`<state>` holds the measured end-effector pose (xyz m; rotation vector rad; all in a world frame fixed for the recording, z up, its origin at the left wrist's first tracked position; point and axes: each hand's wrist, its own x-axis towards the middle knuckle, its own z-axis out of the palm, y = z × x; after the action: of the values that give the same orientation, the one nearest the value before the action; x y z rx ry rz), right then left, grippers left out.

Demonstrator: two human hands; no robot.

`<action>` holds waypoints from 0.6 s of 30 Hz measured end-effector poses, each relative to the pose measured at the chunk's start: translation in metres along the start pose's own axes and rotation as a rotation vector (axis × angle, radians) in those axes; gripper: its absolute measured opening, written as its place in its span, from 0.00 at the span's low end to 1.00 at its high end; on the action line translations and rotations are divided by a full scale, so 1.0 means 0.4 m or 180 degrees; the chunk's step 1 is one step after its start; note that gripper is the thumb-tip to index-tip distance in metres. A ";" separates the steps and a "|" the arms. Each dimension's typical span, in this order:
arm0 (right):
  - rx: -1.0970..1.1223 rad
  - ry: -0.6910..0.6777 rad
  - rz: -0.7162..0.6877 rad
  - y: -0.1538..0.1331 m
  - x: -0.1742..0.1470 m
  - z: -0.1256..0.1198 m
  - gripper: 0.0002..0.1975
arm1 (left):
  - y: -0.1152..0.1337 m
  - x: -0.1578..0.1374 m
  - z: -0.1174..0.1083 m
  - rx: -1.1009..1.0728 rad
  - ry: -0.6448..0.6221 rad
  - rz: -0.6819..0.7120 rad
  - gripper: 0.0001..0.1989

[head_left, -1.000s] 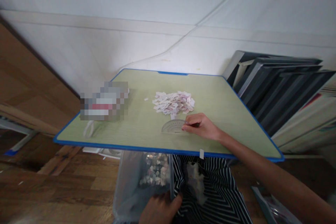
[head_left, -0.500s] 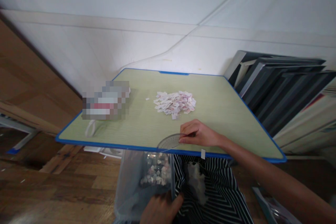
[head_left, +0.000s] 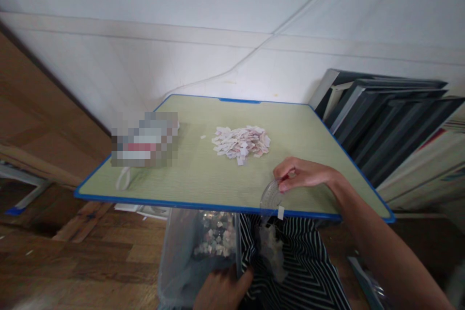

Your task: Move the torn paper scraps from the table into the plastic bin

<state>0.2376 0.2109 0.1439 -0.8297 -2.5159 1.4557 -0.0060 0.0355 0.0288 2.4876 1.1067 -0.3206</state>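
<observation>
Protractor (head_left: 269,197), clear and half-round, is pinched between the thumb and fingers of the right hand (head_left: 303,173) in the head view. It is tilted, one end at the fingertips and the other reaching down to the near edge of the surface (head_left: 192,179), just beside a small white slip (head_left: 281,212) at that edge. Whether it touches the surface cannot be told.

The left hand (head_left: 222,290) is below, clamped on the right-hand wall of a translucent bin (head_left: 173,261), with its thumb on the outer side. Small pale pieces (head_left: 218,242) lie inside the bin. Black-and-white striped cloth (head_left: 305,256) is just to the right, with a pale, ragged patch (head_left: 271,252) on it, too unclear to name.

The surface is pale green with a blue rim. A heap of paper scraps (head_left: 241,141) sits near its middle, apart from the right hand, and one loose scrap (head_left: 203,137) lies to the left of the heap. Farther left is a pixelated object (head_left: 145,143) with a white loop (head_left: 124,178) at its near end. Dark panels (head_left: 385,121) lean together beyond the right side, and brown cardboard (head_left: 43,92) stands beyond the left.
</observation>
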 end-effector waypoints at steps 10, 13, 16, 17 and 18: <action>0.0379 0.0083 -0.0039 -0.013 -0.006 -0.001 0.16 | 0.005 -0.002 -0.018 -0.0098 -0.0241 -0.0059 0.23; 0.0667 0.1294 0.0106 0.020 0.020 0.003 0.18 | 0.005 -0.004 -0.019 -0.0103 -0.0212 -0.0051 0.23; 0.0852 0.2394 0.0182 0.063 0.048 0.000 0.20 | 0.002 -0.004 -0.014 -0.0158 -0.0183 -0.0040 0.24; 0.0878 0.2552 0.0202 0.074 0.054 -0.003 0.21 | 0.000 -0.004 -0.011 -0.0189 -0.0159 -0.0033 0.24; 0.0869 0.2670 0.0194 0.081 0.057 -0.006 0.21 | -0.001 -0.004 -0.007 -0.0217 -0.0128 -0.0027 0.24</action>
<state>0.2322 0.2370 0.1144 -1.1554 -1.6479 1.0934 -0.0072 0.0361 0.0319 2.4072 1.0942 -0.3286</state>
